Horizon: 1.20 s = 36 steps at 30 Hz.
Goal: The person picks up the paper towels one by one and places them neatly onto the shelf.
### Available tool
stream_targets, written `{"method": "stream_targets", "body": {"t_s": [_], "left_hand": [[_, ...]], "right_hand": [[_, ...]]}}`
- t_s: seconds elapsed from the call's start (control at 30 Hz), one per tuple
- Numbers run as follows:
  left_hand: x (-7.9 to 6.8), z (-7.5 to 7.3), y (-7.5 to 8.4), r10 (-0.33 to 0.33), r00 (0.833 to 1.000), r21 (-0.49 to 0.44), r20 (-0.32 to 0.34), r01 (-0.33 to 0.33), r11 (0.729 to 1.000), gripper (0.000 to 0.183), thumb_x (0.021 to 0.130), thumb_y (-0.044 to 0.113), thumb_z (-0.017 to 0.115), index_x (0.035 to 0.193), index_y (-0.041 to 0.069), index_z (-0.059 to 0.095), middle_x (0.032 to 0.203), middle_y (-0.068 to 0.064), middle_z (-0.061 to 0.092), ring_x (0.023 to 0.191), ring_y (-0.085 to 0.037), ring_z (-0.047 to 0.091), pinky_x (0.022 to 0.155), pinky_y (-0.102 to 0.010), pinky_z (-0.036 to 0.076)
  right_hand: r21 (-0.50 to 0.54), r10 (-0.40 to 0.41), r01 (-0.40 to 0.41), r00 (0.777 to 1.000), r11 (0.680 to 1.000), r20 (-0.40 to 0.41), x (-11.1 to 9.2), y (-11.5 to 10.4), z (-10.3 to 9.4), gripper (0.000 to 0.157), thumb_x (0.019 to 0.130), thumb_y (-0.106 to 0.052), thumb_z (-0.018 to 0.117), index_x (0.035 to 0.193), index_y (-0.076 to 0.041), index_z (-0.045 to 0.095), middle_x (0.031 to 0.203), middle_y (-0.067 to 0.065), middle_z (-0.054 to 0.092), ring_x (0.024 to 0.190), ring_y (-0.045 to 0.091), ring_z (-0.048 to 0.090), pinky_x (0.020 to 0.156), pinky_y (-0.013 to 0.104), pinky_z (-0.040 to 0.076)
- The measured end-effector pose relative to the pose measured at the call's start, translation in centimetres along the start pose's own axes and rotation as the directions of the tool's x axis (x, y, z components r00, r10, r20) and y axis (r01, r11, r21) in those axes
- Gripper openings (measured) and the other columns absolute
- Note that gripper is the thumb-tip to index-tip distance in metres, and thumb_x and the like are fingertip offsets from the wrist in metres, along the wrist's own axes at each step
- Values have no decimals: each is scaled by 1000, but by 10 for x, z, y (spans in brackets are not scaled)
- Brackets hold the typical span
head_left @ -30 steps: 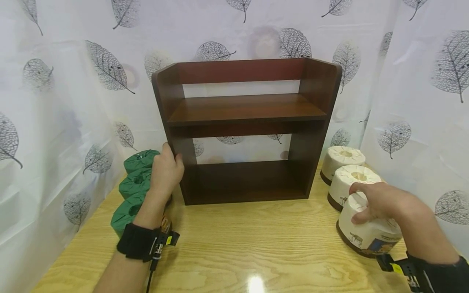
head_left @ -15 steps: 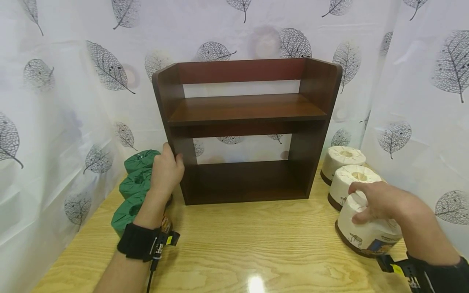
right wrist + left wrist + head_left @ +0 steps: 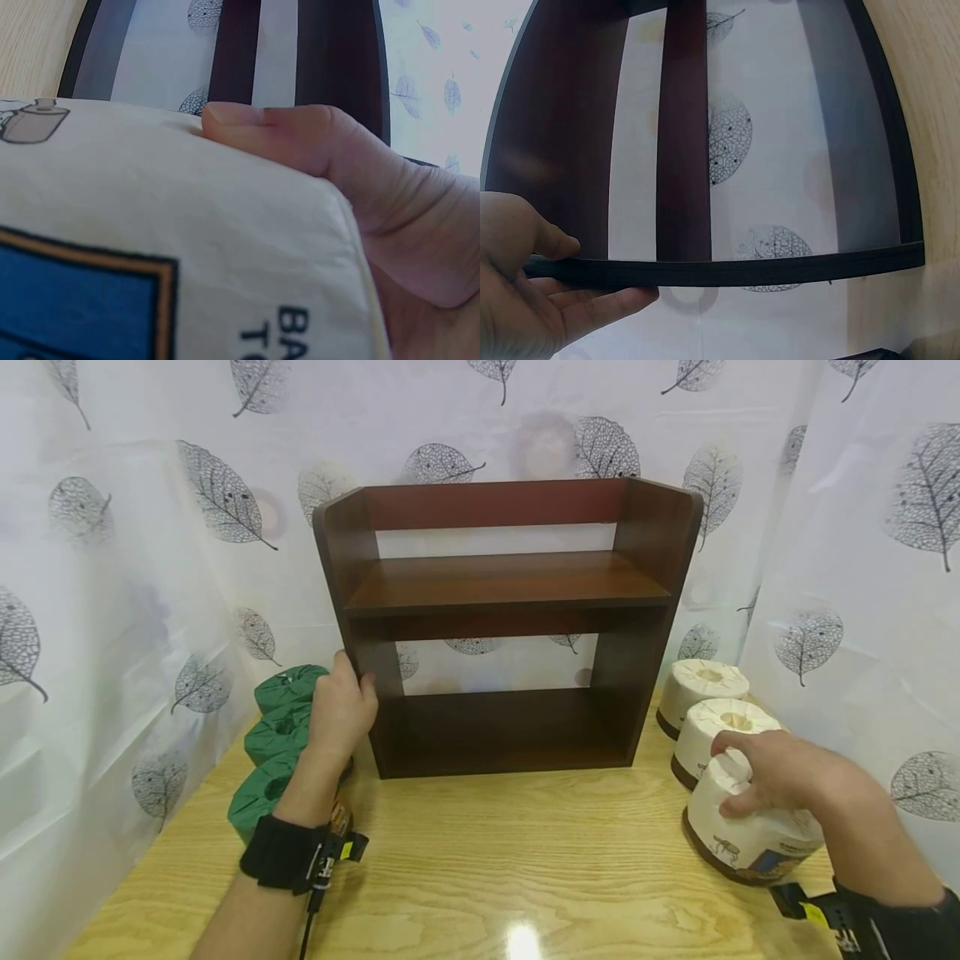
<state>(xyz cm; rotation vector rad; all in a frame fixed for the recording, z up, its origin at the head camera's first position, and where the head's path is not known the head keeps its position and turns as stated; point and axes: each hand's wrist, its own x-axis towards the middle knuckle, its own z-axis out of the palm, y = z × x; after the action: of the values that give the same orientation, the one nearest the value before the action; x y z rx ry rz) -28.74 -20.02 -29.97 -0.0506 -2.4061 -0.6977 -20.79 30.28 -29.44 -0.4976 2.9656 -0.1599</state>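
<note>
A dark brown two-tier wooden shelf (image 3: 507,582) stands upright at the back of the table. My left hand (image 3: 341,706) grips the front edge of its left side panel, with the thumb on the inner face and the fingers outside in the left wrist view. On the right, my right hand (image 3: 787,777) holds the nearest cream paper-wrapped toilet roll (image 3: 738,839) from above, its thumb on the near left side. That roll leans slightly; its printed wrapper (image 3: 187,202) fills much of the right wrist view. The far fingers of this hand are hidden behind the roll.
Two more cream-wrapped rolls (image 3: 731,718) stand behind the held one. Several green-wrapped rolls (image 3: 277,735) line the table's left side, partly covered by my left forearm. A white leaf-print curtain (image 3: 847,552) encloses the wooden table (image 3: 480,852).
The held cream roll has tilted a little, its base shifting slightly left. My left hand stays on the shelf panel.
</note>
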Motion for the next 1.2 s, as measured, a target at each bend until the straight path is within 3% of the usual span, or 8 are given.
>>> {"method": "stream_targets", "body": {"t_s": [0.53, 0.9, 1.2], "left_hand": [[0, -1, 0, 1, 1000, -1, 7, -1, 1000, 27, 92, 15, 48, 108, -5, 43, 85, -32, 59, 75, -43, 60, 59, -53, 49], [-1, 0, 0, 1, 1000, -1, 9, -1, 1000, 27, 92, 16, 48, 108, -5, 43, 85, -31, 59, 76, -43, 60, 59, -52, 50], [0, -1, -1, 10, 1000, -3, 9, -10, 1000, 27, 92, 16, 47, 108, -5, 43, 83, -30, 59, 72, -40, 61, 55, -50, 50]], "right_hand": [[-28, -55, 54, 998, 998, -35, 0, -10, -1, 69, 58, -50, 78, 112, -16, 52, 74, -2, 51, 67, 14, 46, 63, 38, 44], [-21, -59, 58, 998, 998, -31, 0, -23, -4, 71, 57, -55, 77, 113, -19, 52, 83, 0, 54, 71, 12, 50, 65, 38, 46], [-66, -92, 86, 992, 994, -84, 1, -32, -6, 67, 57, -54, 77, 111, -23, 52, 80, -4, 52, 73, 13, 48, 64, 37, 44]]}}
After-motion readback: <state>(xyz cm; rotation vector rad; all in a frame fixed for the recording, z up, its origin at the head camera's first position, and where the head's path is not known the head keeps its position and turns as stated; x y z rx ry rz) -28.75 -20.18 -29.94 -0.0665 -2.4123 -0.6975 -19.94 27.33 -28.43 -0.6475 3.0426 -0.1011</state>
